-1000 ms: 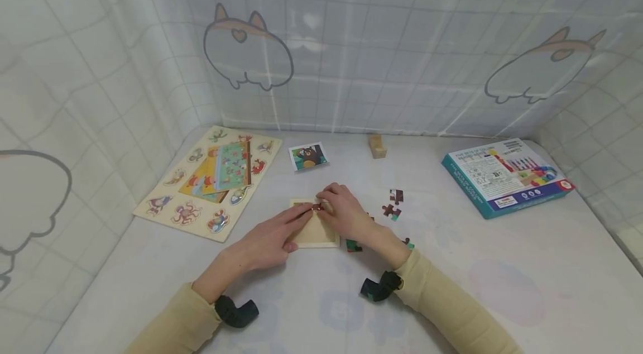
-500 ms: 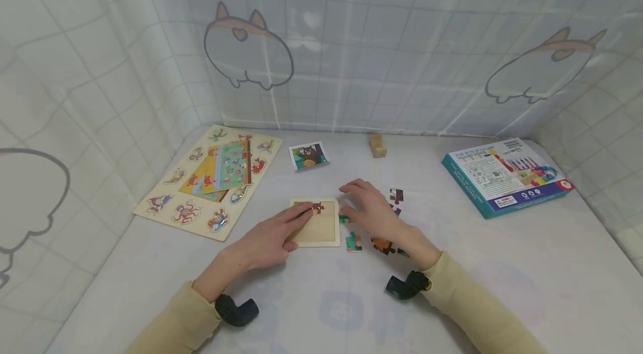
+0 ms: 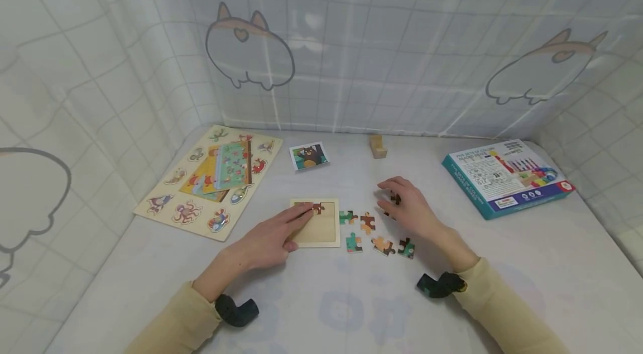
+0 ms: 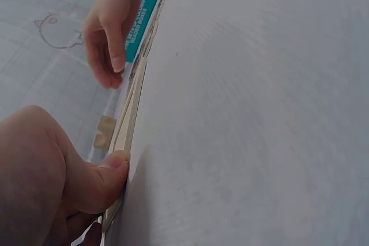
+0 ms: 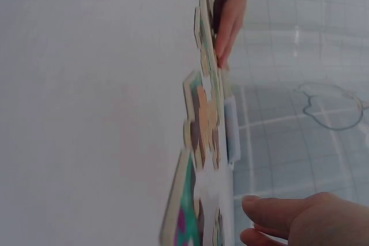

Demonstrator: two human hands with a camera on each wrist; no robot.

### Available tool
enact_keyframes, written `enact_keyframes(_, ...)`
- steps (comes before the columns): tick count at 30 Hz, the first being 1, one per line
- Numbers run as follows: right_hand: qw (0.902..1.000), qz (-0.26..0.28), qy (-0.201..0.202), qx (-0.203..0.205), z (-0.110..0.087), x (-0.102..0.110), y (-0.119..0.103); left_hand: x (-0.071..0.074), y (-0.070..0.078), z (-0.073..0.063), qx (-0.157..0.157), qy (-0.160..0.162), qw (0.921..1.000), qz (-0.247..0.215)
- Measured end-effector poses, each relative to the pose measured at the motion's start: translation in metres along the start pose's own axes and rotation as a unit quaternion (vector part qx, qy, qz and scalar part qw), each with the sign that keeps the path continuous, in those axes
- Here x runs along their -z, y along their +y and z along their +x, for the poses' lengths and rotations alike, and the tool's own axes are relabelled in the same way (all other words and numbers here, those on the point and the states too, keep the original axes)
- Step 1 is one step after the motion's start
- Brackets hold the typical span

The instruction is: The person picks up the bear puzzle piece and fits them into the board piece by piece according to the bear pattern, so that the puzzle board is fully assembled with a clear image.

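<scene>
My left hand [image 3: 268,239] rests over the left side of a small wooden puzzle tray [image 3: 321,244]. Its thumb [image 4: 109,168] touches the near edge, and the straight fingers reach the upper inside, touching a brown jigsaw piece [image 3: 318,208] in the top row. To the right, my right hand [image 3: 412,209] hovers with relaxed, apart fingers over dark brown puzzle pieces [image 3: 396,197], partly hidden by it. Between hand and tray lie loose pieces: green ones [image 3: 354,243], an orange one [image 3: 383,245] and a brown one [image 3: 368,222].
Behind the tray lies a bear picture card [image 3: 308,157]. A small wooden block [image 3: 378,146] stands by the back curtain. At left is a large wooden board [image 3: 201,220] with sea animals and two cards on it; at right, a teal-edged box [image 3: 507,175].
My right hand has left the tray and moved right, over the dark pieces, uncovering the brown piece in the tray and the loose ones beside it. My left hand has stayed put.
</scene>
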State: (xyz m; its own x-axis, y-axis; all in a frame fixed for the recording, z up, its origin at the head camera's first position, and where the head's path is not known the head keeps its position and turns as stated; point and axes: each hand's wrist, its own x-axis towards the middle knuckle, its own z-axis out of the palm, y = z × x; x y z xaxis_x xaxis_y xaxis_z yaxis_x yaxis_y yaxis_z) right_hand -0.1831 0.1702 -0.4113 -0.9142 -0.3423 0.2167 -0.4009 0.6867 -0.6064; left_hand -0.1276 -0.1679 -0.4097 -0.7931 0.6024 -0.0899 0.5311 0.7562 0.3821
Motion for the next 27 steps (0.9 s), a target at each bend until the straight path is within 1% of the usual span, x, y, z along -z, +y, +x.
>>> enact_keyframes(5, 0.9999, -0.014, 0.008, -0.005, -0.006, 0.008, 0.013, -0.001, -0.001, 0.001, 0.0, 0.0, 1.0, 0.0)
enact_keyframes(10, 0.9997, -0.004, 0.015, -0.019, -0.01, 0.011, 0.024, -0.001, -0.001, 0.001, -0.002, 0.0, 1.0, -0.001)
enact_keyframes(13, 0.9996, 0.0, 0.02, -0.019, -0.011, 0.012, 0.03, 0.0, -0.002, 0.0, -0.001, 0.001, 1.0, 0.0)
enact_keyframes(20, 0.9991, -0.014, 0.033, -0.023, -0.01, 0.016, 0.042, 0.0, -0.001, -0.001, -0.001, 0.002, 1.0, -0.003)
enact_keyframes(27, 0.9992, -0.017, 0.037, -0.003, -0.01, 0.016, 0.047, -0.001, -0.002, -0.001, -0.006, 0.003, 1.0, 0.001)
